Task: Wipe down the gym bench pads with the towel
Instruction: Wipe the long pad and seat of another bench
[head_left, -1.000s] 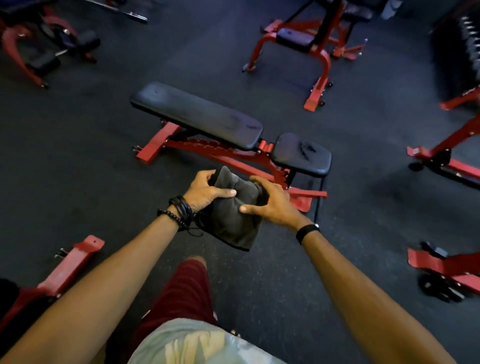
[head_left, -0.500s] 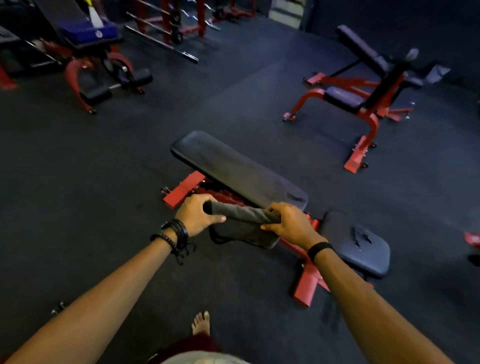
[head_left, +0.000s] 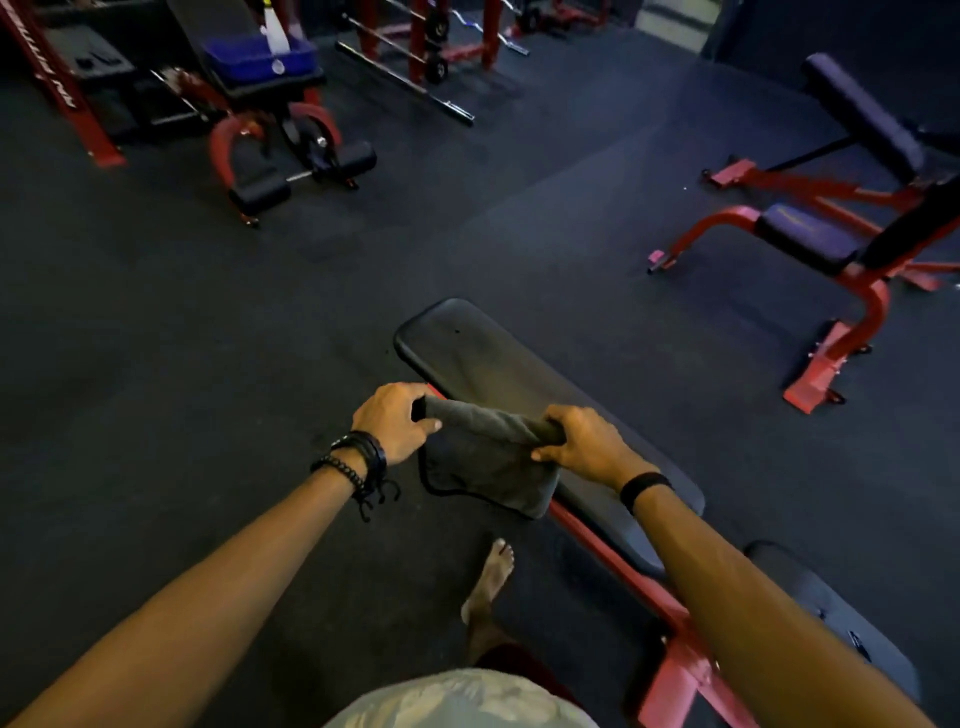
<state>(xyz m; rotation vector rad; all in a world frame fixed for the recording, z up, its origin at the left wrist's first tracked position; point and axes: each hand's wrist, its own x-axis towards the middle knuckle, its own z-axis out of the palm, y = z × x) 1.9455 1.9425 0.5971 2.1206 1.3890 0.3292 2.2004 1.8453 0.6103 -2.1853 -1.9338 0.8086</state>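
Since the earlier frame we had stepped closer; the long pad now ran from 12 toward 5 o'clock. Our left hand and right hand each gripped the towel, which hung over the pad's near edge. Open floor lay at 9 o'clock.

There is one view only, from a wide-angle camera on the person's head, looking forward and steeply down. It sits close above the forearms, which run in from the bottom corners to the left hand and right hand near the middle. Straight lines bow toward the edges. The near bench pad fills the centre; the dark floor and other benches recede toward the top edge.
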